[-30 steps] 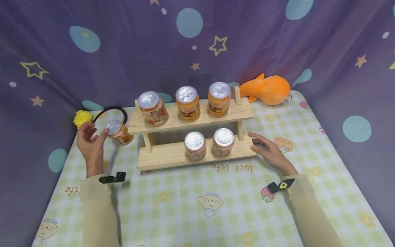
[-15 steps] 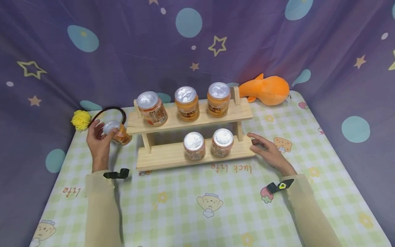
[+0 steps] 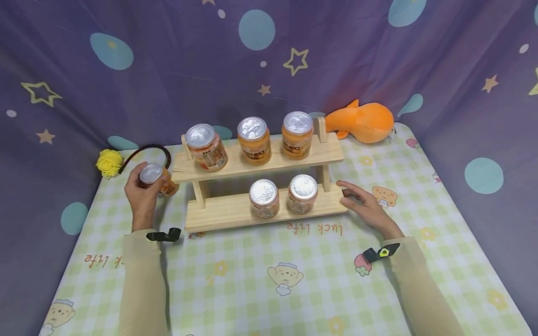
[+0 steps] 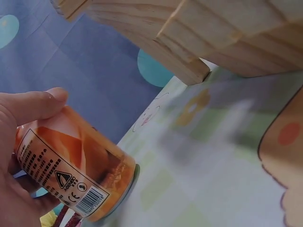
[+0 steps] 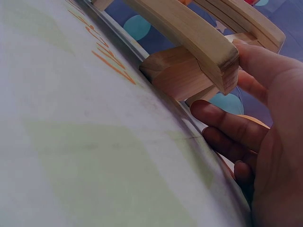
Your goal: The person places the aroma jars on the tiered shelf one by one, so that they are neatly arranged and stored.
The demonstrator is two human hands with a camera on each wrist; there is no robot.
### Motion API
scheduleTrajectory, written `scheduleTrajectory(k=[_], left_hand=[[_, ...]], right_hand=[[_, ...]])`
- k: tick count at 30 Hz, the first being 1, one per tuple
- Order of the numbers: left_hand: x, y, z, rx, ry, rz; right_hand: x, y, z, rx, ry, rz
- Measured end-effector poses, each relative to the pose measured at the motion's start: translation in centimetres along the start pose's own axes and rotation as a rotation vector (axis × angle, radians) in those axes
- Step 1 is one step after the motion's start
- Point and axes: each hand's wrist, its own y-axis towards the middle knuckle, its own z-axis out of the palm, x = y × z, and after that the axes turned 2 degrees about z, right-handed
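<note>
In the head view my left hand (image 3: 143, 193) holds an orange jar (image 3: 169, 186) with a silver lid, left of a two-tier wooden shelf (image 3: 218, 212). The left wrist view shows the thumb (image 4: 40, 105) on one side of this jar, whose label (image 4: 61, 175) has a barcode, and fingers behind. Its base is at the checked cloth. At the shelf's right end is my right hand (image 3: 370, 210). The right wrist view has its fingers (image 5: 232, 125) loosely bent, one fingertip touching the board end (image 5: 227, 71). None of them is curled round the wood.
Three similar jars (image 3: 254, 147) stand on the upper tier, and two jars (image 3: 302, 198) on the lower tier. Behind the left hand lie a yellow pompom (image 3: 109, 163) and a dark hoop (image 3: 147, 147). An orange plush toy (image 3: 370, 122) lies at back right, by the purple curtain (image 3: 210, 60).
My left hand has moved right to the jar, and its thumb and fingers have closed round it. The right hand and the jars on the shelf have stayed put.
</note>
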Motion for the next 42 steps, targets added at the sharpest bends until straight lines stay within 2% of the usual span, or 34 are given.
scheduleTrajectory(k=[3, 10, 16, 20, 27, 33, 42], left_hand=[[0.0, -0.1, 0.1, -0.028, -0.028, 0.029], [2.3, 0.6, 0.0, -0.111, -0.049, 0.047], [2.7, 0.7, 0.0, -0.151, -0.051, 0.037], [2.7, 0.6, 0.0, -0.173, -0.097, 0.017], [2.4, 0.3, -0.6, -0.192, -0.163, -0.017], [1.3, 0.1, -1.4, -0.226, -0.212, -0.039], [-0.1, -0.3, -2.1, -0.251, -0.214, -0.038]], right_hand=[[0.0, 0.0, 0.0, -0.004, 0.003, -0.001], [-0.1, 0.0, 0.1, 0.000, 0.003, -0.008], [-0.1, 0.0, 0.1, -0.002, 0.008, -0.013], [0.0, 0.0, 0.1, -0.003, 0.006, -0.013], [0.0, 0.0, 0.0, 0.001, 0.002, 0.001], [0.2, 0.0, 0.1, 0.002, 0.005, 0.001], [0.2, -0.1, 0.1, 0.001, 0.006, -0.007]])
